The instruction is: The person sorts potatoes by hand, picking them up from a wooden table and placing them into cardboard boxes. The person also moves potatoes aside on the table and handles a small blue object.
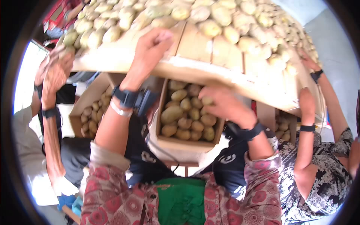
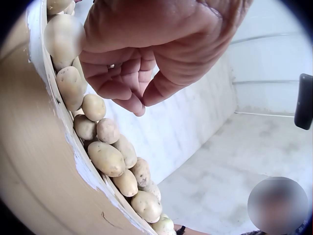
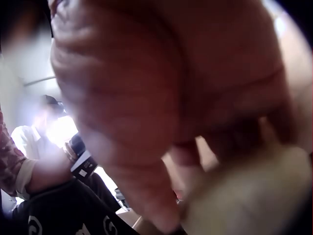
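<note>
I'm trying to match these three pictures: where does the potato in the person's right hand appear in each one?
Head: the potato is right of centre, above the open box.
Left wrist: not in this picture.
Right wrist: the potato is large and blurred, at the lower right.
Shared landmark: the right hand, in the head and right wrist views only.

Potatoes point(image 1: 221, 15) heaped on table point(image 1: 228, 56); left hand point(image 1: 148, 48) above its near edge. Below that edge, centre box point(image 1: 185, 144) with potatoes inside, right hand point(image 1: 228, 107) over its right side. I note a left box point(image 1: 76, 118) and right box point(image 1: 265, 112) flanking it, potatoes in both.
</note>
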Available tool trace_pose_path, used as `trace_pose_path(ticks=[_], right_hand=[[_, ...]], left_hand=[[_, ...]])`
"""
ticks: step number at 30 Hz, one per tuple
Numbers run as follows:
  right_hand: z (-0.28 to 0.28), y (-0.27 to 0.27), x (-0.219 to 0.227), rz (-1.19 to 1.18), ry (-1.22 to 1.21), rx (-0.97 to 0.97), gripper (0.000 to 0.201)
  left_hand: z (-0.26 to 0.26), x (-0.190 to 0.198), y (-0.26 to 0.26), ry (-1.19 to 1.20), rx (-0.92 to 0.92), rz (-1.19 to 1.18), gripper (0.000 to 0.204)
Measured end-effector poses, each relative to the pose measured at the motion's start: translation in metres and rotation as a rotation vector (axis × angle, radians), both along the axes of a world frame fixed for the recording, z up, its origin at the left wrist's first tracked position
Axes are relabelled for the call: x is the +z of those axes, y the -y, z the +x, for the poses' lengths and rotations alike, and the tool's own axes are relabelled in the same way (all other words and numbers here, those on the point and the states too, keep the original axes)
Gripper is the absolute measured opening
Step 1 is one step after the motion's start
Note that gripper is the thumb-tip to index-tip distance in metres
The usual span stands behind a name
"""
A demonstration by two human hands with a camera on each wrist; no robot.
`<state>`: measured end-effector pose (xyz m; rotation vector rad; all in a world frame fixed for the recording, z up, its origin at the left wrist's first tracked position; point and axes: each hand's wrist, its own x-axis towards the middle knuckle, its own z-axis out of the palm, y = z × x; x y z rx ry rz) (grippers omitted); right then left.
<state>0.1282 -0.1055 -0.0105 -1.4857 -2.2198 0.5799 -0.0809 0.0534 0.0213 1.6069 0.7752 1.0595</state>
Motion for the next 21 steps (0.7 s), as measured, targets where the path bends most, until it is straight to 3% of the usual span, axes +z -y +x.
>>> trace_pose_path(ticks=[2,4,5,7,9,11,13,16,19,21], right_hand=[[0.012,-0.004,-0.009,-0.044,0.111,-0.034,0.028],[0.016,-0.004,-0.012,-0.096,0.339,-0.231,0.026],[0.027,-0.010,-0.008,-0.023,0.123,-0.164,0.017],[0.030,-0.014,0.046,-0.341,-0.367,-0.236,0.009],[0.054,-0.019,0.054,0.047,-0.672,-0.453,0.009],[0.106,-0.037,0.043,0.580,-0.314,-0.679,0.029],[0.182,-0.042,0.035,0.678,0.172,-0.808,0.044],[0.204,-0.046,0.025,0.459,0.267,-0.871,0.056],[0.207,-0.043,0.020,0.250,0.191,-0.848,0.058],[0.209,-0.041,0.032,0.260,0.179,-0.867,0.054]], left_hand=[[-0.004,0.000,-0.002,0.035,0.000,-0.057,0.010],[-0.005,0.000,-0.001,0.068,-0.022,-0.115,0.010],[-0.005,0.000,0.000,0.075,-0.027,-0.095,0.010],[-0.004,0.002,-0.002,0.076,-0.030,-0.068,0.010],[-0.002,0.001,0.001,0.051,-0.044,-0.108,0.011],[0.002,-0.004,0.000,0.044,-0.041,-0.104,0.011],[-0.002,-0.012,0.003,-0.006,-0.014,-0.130,0.012],[0.005,-0.006,-0.004,-0.027,-0.055,-0.074,0.013],[0.007,-0.006,-0.004,-0.004,-0.057,-0.053,0.013],[0.007,-0.004,-0.004,-0.029,-0.056,-0.077,0.014]])
